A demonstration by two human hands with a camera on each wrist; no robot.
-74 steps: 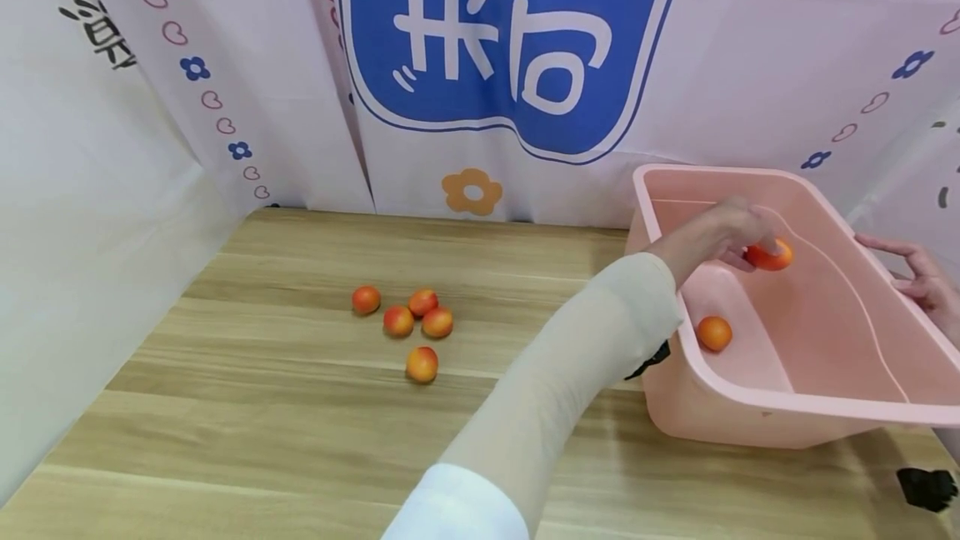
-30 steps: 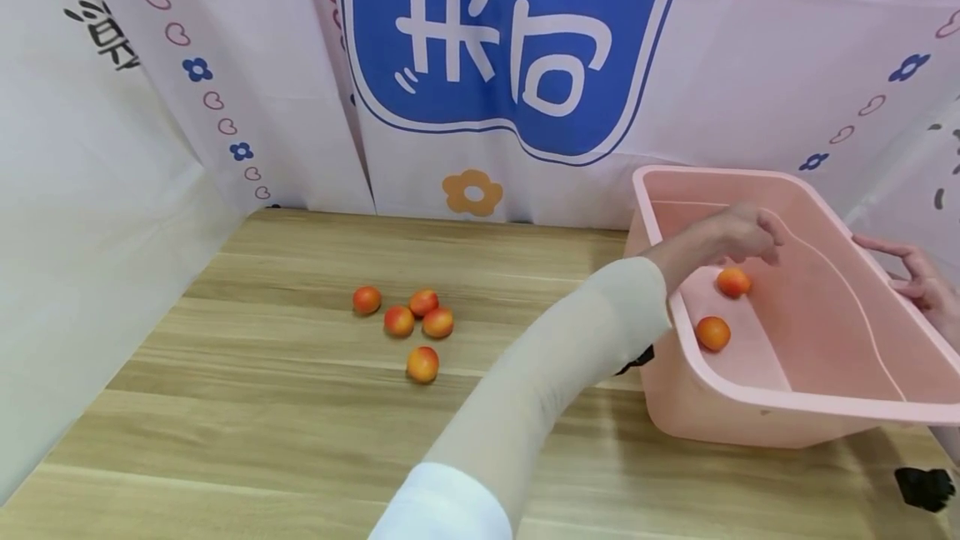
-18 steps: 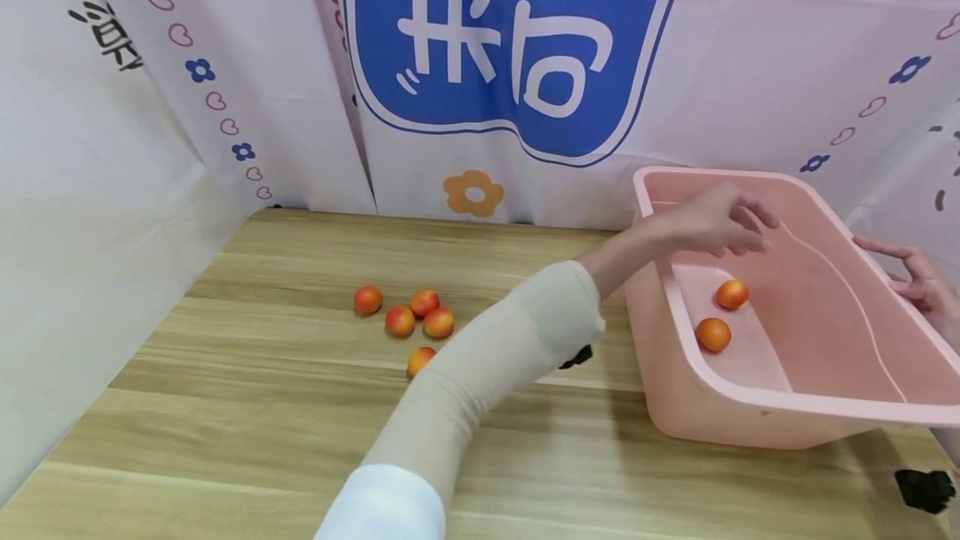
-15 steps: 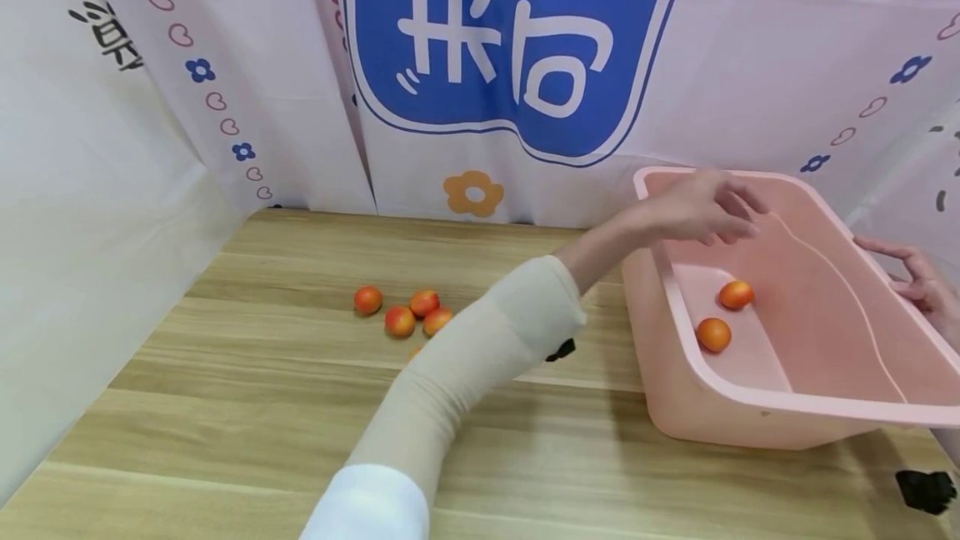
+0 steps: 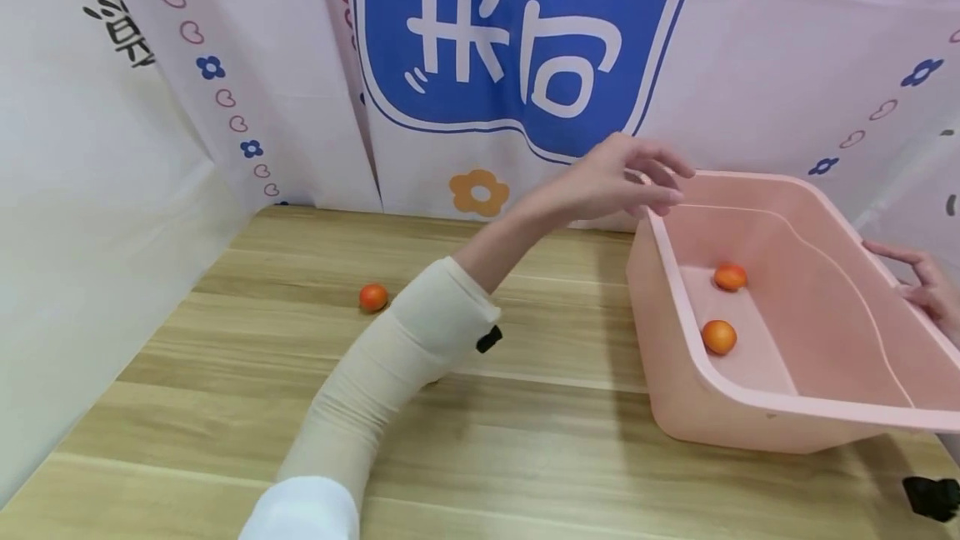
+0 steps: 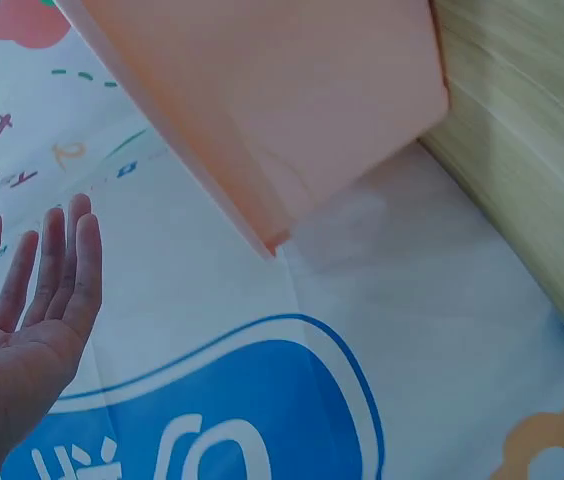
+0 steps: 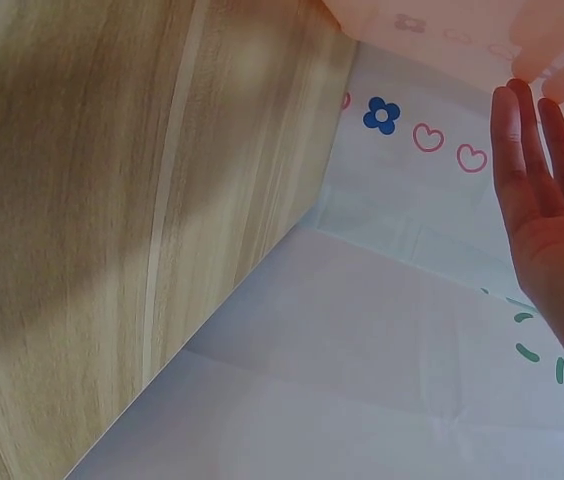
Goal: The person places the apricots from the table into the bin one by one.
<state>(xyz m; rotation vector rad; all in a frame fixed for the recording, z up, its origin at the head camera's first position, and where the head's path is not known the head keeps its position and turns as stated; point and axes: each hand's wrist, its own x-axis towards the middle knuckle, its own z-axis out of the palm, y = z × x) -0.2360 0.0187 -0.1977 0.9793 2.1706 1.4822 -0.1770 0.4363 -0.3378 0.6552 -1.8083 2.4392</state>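
Observation:
My left hand [image 5: 611, 177] is over the near left corner of a pink plastic bin [image 5: 825, 412], in the air with loosely bent fingers and nothing in them. In the left wrist view the same hand [image 6: 37, 320] has its palm turned up, apart from the bin [image 6: 292, 110]. My right hand [image 5: 933, 294] holds the bin's right rim; the right wrist view shows its fingers [image 7: 532, 150] straight against the outer wall. Inside the bin lie two small orange-red round fruits, one farther back [image 5: 730, 277] and one nearer [image 5: 718, 337]. Another such fruit [image 5: 372, 297] sits on the table.
The wooden table [image 5: 525, 457] meets a printed white cloth [image 5: 420, 165] behind it and at the sides. My left sleeve [image 5: 397, 340] covers the part of the table right of the lone fruit. Black pieces show at both wrists.
My left hand has let go of a fruit inside the bin, then lifted out and moved left. That fruit has rolled a little on the bin floor. The right hand stays on the rim.

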